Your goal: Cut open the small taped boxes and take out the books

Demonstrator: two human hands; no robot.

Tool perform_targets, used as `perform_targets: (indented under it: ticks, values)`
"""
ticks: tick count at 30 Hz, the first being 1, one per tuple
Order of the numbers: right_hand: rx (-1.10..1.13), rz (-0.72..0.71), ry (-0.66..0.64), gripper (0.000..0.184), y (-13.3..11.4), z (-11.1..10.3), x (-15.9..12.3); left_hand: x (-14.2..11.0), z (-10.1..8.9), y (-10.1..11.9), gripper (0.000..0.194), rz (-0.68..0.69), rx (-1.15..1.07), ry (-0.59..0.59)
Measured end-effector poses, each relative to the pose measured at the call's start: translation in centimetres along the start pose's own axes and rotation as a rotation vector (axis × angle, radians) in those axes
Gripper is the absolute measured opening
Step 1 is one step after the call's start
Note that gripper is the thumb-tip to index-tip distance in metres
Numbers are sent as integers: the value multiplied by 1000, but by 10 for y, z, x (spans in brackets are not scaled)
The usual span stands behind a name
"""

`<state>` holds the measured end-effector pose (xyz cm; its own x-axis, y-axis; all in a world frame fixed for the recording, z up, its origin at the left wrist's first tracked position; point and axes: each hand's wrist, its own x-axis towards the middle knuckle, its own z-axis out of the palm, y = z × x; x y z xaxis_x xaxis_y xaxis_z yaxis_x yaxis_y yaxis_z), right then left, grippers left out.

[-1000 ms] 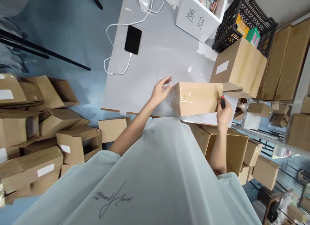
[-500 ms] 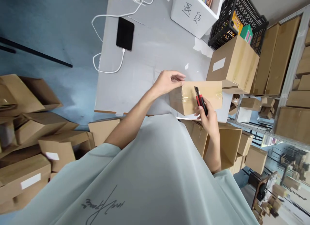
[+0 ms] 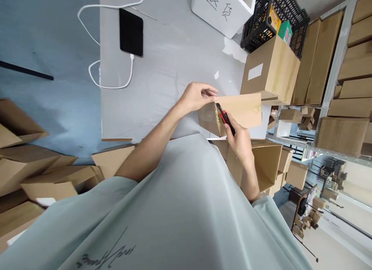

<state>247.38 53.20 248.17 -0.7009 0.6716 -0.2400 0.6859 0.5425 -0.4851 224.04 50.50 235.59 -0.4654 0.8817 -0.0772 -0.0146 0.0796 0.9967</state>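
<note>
Lies on the grey table [image 3: 162,72] near its front edge, as a small carton [image 3: 242,109] with its long axis crosswise to the body and one end face turned left. Grasps the utility knife [image 3: 226,119] in the right hand [image 3: 240,141], with the blade end slanting far-left to the carton's left top edge. Touches the carton's far-left corner with the left hand [image 3: 196,97], loosely curved and unclenched. Shows beyond, rightward, a larger box [image 3: 261,66]; leftward, a phone [image 3: 131,32].

Blue floor [image 3: 66,107] — grey table [image 3: 165,60] — metal shelving [image 3: 337,80] stacked with cartons [image 3: 341,136].
</note>
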Motion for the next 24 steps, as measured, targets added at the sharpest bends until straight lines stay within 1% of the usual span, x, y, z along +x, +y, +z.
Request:
perform_targets:
  ticks: [8,12,14,16,19,21,24]
  values:
    - [-113,32,2,58,-15,1,-1,-1,2,0,32,-11,-44,-3]
    - [-198,76,-29,58,-28,-2,-3,-1,4,-2,27,-5,-60,1]
    - [-296,126,-61,59,-41,1,-4,0,5,-3,24,-3,-68,9]
    - [-448,210,-103,62,-56,8,-4,0,5,-3,23,-5,-73,17]
    - [-671,313,-172,73,-78,22,-1,0,6,-3,22,-6,-69,23]
    - [-755,334,-211,80,-89,28,2,-1,6,-3,21,-5,-55,25]
    - [-812,336,-279,81,-95,27,2,-3,8,-2,21,-7,-30,36]
